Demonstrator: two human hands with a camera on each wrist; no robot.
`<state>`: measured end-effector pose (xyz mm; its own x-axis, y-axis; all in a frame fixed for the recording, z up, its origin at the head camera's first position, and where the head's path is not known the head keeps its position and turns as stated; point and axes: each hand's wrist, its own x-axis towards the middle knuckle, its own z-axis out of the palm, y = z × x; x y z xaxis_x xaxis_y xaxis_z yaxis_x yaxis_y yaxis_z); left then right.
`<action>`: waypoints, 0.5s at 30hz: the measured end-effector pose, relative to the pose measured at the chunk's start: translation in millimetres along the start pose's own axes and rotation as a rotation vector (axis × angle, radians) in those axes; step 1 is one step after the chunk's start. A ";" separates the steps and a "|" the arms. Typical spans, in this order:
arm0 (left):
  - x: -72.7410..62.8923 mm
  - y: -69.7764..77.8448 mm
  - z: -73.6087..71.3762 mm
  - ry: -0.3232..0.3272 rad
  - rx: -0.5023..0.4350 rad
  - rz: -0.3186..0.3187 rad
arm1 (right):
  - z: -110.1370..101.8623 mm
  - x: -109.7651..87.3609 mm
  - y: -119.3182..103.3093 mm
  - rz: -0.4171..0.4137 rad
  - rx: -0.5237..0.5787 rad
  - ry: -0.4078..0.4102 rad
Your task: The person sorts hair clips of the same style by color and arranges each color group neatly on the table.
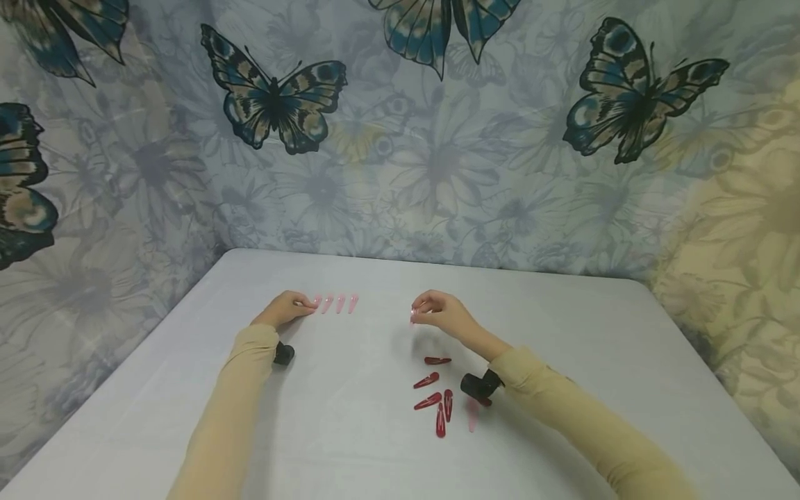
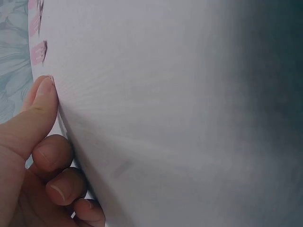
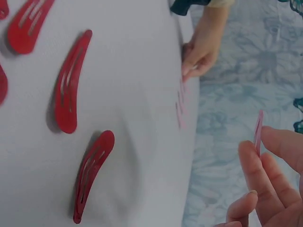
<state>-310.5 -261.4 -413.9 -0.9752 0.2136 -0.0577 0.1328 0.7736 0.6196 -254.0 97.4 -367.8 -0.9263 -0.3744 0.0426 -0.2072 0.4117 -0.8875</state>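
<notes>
Pink snap hair clips [image 1: 340,304] lie side by side in a short row toward the back left of the table. At the row's left end my left hand [image 1: 289,307] pinches the endmost pink clip [image 1: 317,300] between thumb and index finger; in the left wrist view the fingertips mostly hide it. Raised over the table to the right of the row, my right hand [image 1: 446,314] holds another pink hair clip [image 3: 258,131] upright between thumb and fingers. Several red hair clips [image 1: 428,401] are scattered nearer to me, below the right hand.
One more pink clip [image 1: 472,415] lies beside the red ones, under the right wrist's black camera [image 1: 480,383]. A white-covered table [image 1: 350,417] runs back to a butterfly-patterned wall [image 1: 437,173]. White surface separates the pink row from the red clips.
</notes>
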 end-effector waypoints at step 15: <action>20.9 -31.8 7.0 0.015 -0.058 0.058 | 24.7 33.9 -4.0 -0.025 0.065 0.099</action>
<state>-333.9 -277.4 -440.3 -0.9689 0.2474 -0.0087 0.1790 0.7241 0.6660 -276.7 62.5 -374.2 -0.9484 -0.2985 0.1072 -0.2126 0.3471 -0.9134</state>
